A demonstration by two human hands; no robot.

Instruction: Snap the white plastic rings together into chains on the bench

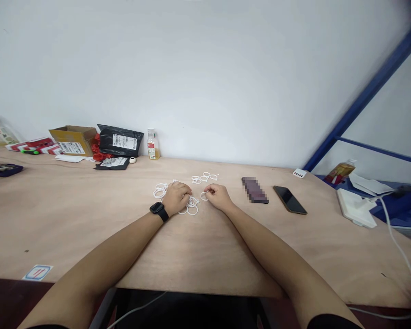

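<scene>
My right hand (218,196) is closed in a pinch on a white plastic ring (202,196), just above the wood table. My left hand (175,197), with a black watch at the wrist, lies over a loose pile of such rings. Its fingers curl down together and the thumb is bent in; whatever is under the fingertips is hidden. Some rings (192,209) show in front of that hand, and others (159,191) stick out on its left. Beyond both hands is a smaller group of white rings (205,177), some with small tabs.
Right of my hands lie a pixelated dark phone-shaped thing (255,189) and a black phone (289,199). A white device (356,208) with a cable is farther right. Along the wall stand a bottle (153,144), a black mailer bag (119,140) and an open cardboard box (73,139).
</scene>
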